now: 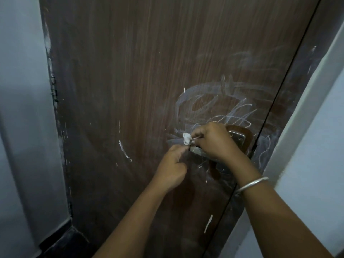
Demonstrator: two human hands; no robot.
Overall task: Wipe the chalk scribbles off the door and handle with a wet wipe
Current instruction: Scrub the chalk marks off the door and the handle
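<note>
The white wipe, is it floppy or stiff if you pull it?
Probably floppy: the wipe is crumpled into a wad, pinched by the right hand and left hand. Likely very light, since fingertips alone hold it.

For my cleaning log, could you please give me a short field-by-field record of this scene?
door: brown wood grain
chalk scribbles: thick above the handle, not yet wiped off
handle: metal, partly hidden by the hands
wet wipe: small white wad beside the handle
right hand: pinches the wet wipe
left hand: fingertips at its lower edge, grip unclear
bangle: on the right wrist
</note>
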